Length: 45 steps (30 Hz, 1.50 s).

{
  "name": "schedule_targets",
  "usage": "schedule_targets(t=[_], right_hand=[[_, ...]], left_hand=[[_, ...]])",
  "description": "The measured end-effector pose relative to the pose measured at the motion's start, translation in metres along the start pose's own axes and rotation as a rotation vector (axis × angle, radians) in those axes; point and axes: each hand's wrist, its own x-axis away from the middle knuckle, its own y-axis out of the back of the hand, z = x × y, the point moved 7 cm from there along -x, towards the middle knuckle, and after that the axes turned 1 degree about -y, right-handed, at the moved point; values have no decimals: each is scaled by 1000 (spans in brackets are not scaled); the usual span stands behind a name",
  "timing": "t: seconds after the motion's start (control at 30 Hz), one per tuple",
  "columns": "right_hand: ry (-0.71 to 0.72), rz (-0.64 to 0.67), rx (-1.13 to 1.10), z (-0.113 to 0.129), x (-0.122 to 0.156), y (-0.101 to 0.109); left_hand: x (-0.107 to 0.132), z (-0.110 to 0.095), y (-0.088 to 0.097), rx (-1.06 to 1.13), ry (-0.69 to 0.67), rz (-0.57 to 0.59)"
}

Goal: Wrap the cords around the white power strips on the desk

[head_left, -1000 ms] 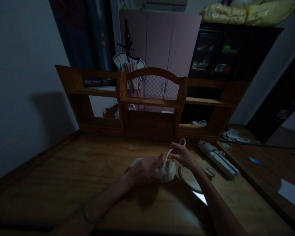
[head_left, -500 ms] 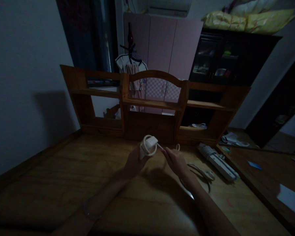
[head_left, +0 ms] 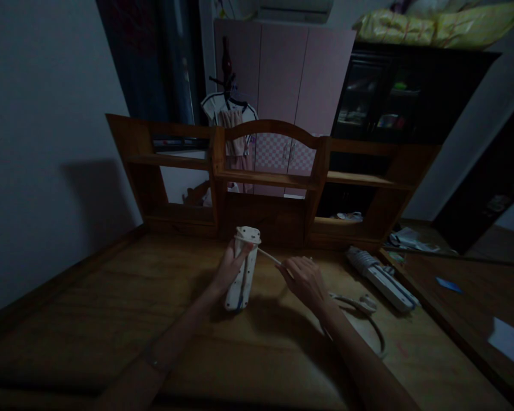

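Note:
My left hand grips a white power strip near its far end, the thumb pressed on the cord that crosses it. The strip is tilted above the wooden desk, its underside with screw holes facing me. From the strip a white cord runs taut to my right hand, whose fingers are closed around it. Past the right hand the cord trails in a loop on the desk, with a plug lying beside the right forearm.
Another white power strip, its cord wound around one end, lies at the desk's right side. A wooden shelf unit stands along the back of the desk. On the lower surface to the right are a blue card and white paper.
My left hand has turned the power strip, so its long underside now shows instead of its end. My right hand has shifted slightly, and the loose cord on the desk has moved.

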Motion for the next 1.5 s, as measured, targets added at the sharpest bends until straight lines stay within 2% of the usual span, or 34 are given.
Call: schedule_targets(t=[0.17,0.4,0.53,0.6,0.8,0.93,1.07,1.2,1.4,1.5], right_hand=[[10,-63,-23,0,-1,16],[79,-45,-15,9,-1,16],[89,-27,-5,13,2,14],[85,-32,2,14,2,14],[125,24,-36,25,2,8],[136,46,-23,27,3,9],[167,73,-21,32,3,10],[154,17,-24,28,0,23],[131,-21,-38,18,-1,42],[128,-24,-90,17,2,45]], left_hand=[[2,-20,1,-371,-144,69],[7,-11,-2,-722,-192,7],[15,-23,-11,-795,-450,14],[18,-25,-14,-796,-523,19],[18,-12,-19,-849,-488,0],[25,-14,-26,-944,-526,-5],[36,-20,-36,-1053,-586,75],[39,-17,-45,-1145,-611,185],[45,-9,-58,-1092,-735,367],[56,-8,-70,-1046,-793,507]])
